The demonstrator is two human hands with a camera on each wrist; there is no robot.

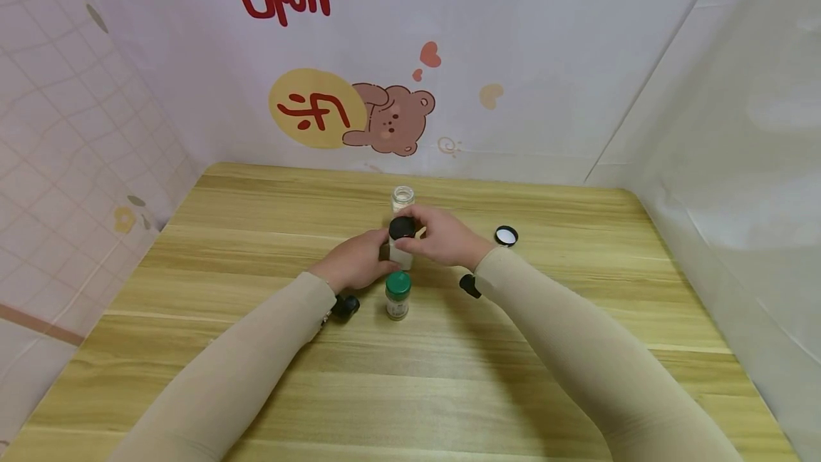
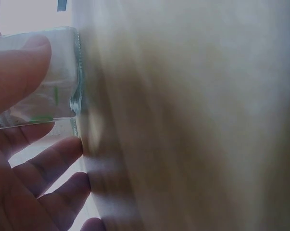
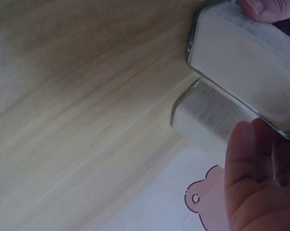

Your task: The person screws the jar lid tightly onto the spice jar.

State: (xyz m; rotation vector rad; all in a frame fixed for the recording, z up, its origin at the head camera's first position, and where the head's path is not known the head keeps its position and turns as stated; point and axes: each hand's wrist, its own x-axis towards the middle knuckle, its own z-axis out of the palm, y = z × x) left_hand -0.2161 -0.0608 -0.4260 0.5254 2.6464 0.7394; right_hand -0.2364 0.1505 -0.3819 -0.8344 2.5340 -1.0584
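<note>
A squarish glass jar [image 1: 401,255] with pale contents and a black lid [image 1: 402,227] stands between both hands. My left hand [image 1: 358,260] holds the jar's body from the left, its thumb [image 2: 19,67] lying along the glass in the left wrist view. From the right, my right hand [image 1: 445,237] grips the black lid between thumb and fingers. Just behind stands a lidless glass jar [image 1: 403,197] with pale contents, partly covered by the right hand. Nearer to me is a smaller jar [image 1: 398,299] with a green cap.
A loose black lid [image 1: 507,236] lies with its white inside up, right of the right hand. Black wrist devices show at the left sleeve [image 1: 256,355] and the right sleeve [image 1: 564,319]. White printed sheets hang behind and beside the wooden table [image 1: 410,391].
</note>
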